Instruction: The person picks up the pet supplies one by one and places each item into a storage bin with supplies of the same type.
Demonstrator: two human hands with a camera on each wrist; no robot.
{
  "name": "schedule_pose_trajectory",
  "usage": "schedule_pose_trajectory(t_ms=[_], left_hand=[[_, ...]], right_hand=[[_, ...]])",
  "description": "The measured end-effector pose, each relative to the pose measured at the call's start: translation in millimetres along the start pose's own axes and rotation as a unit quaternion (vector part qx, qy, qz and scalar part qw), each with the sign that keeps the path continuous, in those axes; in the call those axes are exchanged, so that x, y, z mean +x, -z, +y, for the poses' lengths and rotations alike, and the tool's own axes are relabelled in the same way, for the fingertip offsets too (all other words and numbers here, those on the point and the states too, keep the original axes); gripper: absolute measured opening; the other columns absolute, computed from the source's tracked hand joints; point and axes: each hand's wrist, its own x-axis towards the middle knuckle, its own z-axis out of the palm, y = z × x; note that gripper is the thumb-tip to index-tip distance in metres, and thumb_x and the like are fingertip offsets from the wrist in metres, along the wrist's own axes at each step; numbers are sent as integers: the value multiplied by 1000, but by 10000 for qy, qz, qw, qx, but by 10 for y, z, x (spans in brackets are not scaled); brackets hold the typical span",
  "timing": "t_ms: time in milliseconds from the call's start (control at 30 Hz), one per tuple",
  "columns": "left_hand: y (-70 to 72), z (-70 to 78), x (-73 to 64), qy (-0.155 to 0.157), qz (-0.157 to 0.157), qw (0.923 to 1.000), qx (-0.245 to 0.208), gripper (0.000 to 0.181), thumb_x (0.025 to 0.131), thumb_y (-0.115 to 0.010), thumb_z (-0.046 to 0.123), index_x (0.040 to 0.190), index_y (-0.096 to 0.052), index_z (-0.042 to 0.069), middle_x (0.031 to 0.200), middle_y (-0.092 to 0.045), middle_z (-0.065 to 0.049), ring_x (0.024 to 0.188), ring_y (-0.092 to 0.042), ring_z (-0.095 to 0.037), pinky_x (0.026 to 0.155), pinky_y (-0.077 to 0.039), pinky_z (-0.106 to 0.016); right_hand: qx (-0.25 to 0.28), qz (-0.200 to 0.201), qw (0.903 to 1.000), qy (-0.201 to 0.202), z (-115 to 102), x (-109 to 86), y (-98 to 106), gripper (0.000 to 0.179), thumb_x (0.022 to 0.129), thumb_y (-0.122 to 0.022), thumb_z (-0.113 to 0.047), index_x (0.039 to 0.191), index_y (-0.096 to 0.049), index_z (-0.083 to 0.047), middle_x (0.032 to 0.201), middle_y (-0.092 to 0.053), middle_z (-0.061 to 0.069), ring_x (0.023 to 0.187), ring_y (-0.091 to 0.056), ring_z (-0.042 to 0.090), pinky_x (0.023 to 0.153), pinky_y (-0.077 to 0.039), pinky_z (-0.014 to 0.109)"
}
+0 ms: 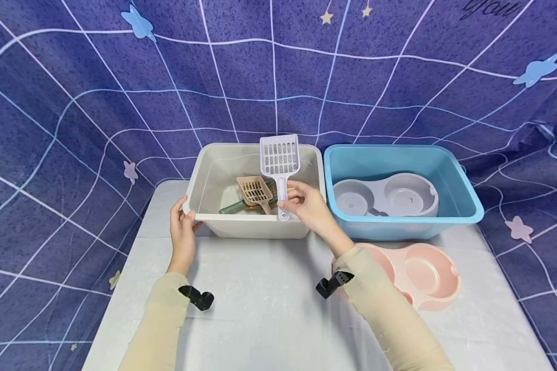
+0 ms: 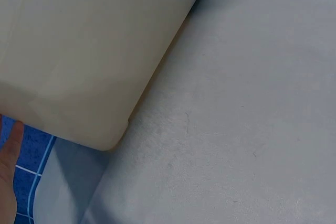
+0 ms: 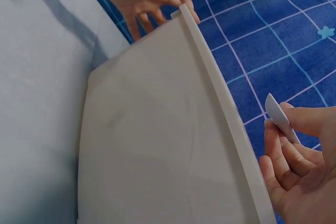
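Note:
My right hand [image 1: 308, 205] pinches the handle of a lavender slotted litter scoop [image 1: 282, 191] between thumb and fingers. The scoop's slotted head points away, over the beige litter box [image 1: 255, 230]. In the right wrist view, only the pale handle end of the scoop [image 3: 278, 118] shows between the fingertips. My left hand [image 1: 183, 241] grips the box's front left corner, thumb at the rim and fingers along the outside. Inside the box lie a tan slotted scoop [image 1: 256, 188] and a green-handled tool [image 1: 232, 207], which the tan scoop partly covers.
To the right stands a blue litter box [image 1: 399, 229] with a grey double bowl [image 1: 376, 191] in it. A pink double bowl [image 1: 427, 270] lies in front of that, partly under my right sleeve [image 1: 390, 314]. A purple-blue curtain [image 1: 241, 67] hangs behind the white-covered table [image 1: 255, 309].

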Motion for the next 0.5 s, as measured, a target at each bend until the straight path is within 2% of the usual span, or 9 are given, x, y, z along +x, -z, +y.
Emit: schedule_pose_trajectory(t_ms=[133, 200, 500], left_hand=[[-37, 131, -63, 13, -8, 10000, 33, 48, 102, -36, 11, 150, -34, 10, 141, -42, -15, 115, -49, -14, 104, -40, -54], [-45, 151, -71, 15, -12, 10000, 37, 48, 103, -36, 11, 150, -34, 10, 141, -42, -15, 116, -49, -14, 105, -39, -55], [-42, 132, -55, 32, -9, 10000, 28, 49, 102, -35, 9, 151, -32, 9, 141, -43, -13, 115, -49, -15, 105, -38, -57]], right_hand=[[-106, 14, 9999, -63, 18, 28, 12, 60, 86, -76, -8, 139, -50, 6, 103, -71, 17, 90, -65, 23, 76, -54, 27], [-124, 6, 9999, -77, 23, 41, 15, 61, 86, -76, -8, 139, -50, 5, 103, -71, 17, 90, -65, 23, 76, -54, 26], [-179, -160, 9997, 39, 23, 86, 25, 57, 86, -74, -3, 137, -51, 7, 101, -70, 20, 87, -65, 24, 71, -53, 23]])
